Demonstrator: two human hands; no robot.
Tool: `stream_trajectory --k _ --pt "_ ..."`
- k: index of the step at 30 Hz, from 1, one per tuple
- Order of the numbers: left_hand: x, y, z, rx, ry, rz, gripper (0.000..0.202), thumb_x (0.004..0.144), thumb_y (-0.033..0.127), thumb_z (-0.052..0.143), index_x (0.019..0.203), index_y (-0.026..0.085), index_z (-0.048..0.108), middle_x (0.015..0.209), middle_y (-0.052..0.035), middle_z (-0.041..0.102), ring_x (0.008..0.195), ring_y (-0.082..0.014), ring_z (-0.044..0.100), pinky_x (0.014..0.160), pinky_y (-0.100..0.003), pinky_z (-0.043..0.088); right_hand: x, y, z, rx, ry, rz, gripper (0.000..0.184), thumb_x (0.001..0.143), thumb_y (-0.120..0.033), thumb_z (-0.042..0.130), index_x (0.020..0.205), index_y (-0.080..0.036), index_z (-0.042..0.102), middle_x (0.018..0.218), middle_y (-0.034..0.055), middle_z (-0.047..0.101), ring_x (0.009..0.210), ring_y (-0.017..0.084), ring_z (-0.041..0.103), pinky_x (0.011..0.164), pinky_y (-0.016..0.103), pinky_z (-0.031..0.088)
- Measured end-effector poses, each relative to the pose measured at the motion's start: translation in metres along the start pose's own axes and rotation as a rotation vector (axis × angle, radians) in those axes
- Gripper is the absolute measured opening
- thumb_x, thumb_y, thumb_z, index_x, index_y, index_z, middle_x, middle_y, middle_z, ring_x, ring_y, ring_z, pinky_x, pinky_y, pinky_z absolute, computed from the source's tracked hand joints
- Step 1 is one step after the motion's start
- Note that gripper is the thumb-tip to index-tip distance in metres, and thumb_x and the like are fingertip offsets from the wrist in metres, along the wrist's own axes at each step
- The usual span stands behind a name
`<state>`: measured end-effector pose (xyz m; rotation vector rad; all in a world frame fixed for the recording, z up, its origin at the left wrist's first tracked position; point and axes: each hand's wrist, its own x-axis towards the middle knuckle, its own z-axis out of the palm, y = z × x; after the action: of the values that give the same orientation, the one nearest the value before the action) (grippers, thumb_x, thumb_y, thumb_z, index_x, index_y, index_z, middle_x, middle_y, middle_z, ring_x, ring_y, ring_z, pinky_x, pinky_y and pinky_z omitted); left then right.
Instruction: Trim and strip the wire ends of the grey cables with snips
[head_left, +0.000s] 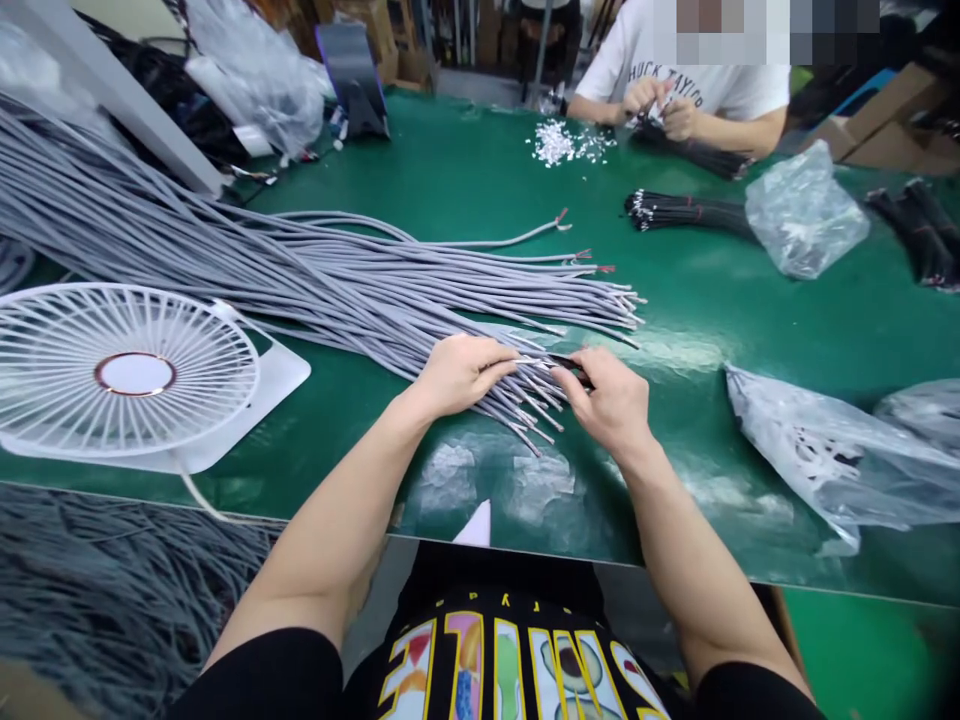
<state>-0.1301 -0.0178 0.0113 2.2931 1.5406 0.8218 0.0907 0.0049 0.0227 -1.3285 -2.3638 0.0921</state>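
Note:
Long grey cables (360, 270) run from the far left across the green table, their stripped ends fanned out in front of me. Near these ends, my left hand (466, 374) pinches the end of one grey cable between thumb and fingers. Just to the right, my right hand (611, 396) is closed around a small dark tool (582, 372), mostly hidden by the fingers, which meets the cable end. White-tipped cable ends (536, 405) lie beneath both hands. A few farther cables show red and white inner wires (581, 256).
A white fan (139, 372) lies at the left. Plastic bags (832, 450) rest at the right, with another bag (808, 210) behind. Black cable bundles (690, 212) and small white pieces (559, 143) lie farther back. Across the table, a person (682, 90) handles dark cables.

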Motion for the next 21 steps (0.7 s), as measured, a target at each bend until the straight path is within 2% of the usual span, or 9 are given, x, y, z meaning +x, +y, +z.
stream_trajectory --k 4,11,18,21 --pt "-0.001 0.000 0.001 0.024 0.016 0.028 0.029 0.093 0.037 0.047 0.099 0.021 0.071 0.097 -0.0032 0.075 0.089 -0.0188 0.068 0.075 -0.029 0.043 0.000 0.001 0.004 -0.029 -0.020 -0.020 0.037 0.095 -0.048 0.040 0.092 -0.021 0.064 0.084 0.0059 0.066 0.078 0.018 0.060 0.066 0.027 0.039" --pt "0.000 0.001 0.000 0.043 -0.003 0.062 0.027 0.094 0.033 0.047 0.101 0.020 0.070 0.100 -0.0034 0.074 0.092 -0.0173 0.068 0.076 -0.029 0.041 -0.001 0.002 0.011 -0.054 0.117 -0.095 0.030 0.092 -0.044 0.050 0.085 -0.018 0.064 0.077 0.0035 0.065 0.071 0.016 0.058 0.061 0.026 0.036" --pt "0.000 0.004 -0.003 0.103 -0.081 0.032 0.031 0.095 0.036 0.045 0.105 0.020 0.069 0.098 -0.0035 0.074 0.090 -0.0179 0.066 0.076 -0.031 0.039 0.002 -0.005 0.018 -0.086 0.103 -0.101 0.031 0.092 -0.045 0.050 0.082 -0.019 0.064 0.074 0.0033 0.063 0.070 0.016 0.057 0.061 0.027 0.034" --pt "-0.001 0.005 -0.011 0.186 -0.131 -0.010 0.033 0.094 0.039 0.044 0.099 0.019 0.070 0.096 -0.0037 0.073 0.090 -0.0208 0.062 0.076 -0.034 0.037 0.004 -0.007 0.021 -0.080 0.079 -0.086 0.031 0.092 -0.045 0.050 0.083 -0.019 0.064 0.074 0.0038 0.064 0.070 0.016 0.057 0.060 0.027 0.034"
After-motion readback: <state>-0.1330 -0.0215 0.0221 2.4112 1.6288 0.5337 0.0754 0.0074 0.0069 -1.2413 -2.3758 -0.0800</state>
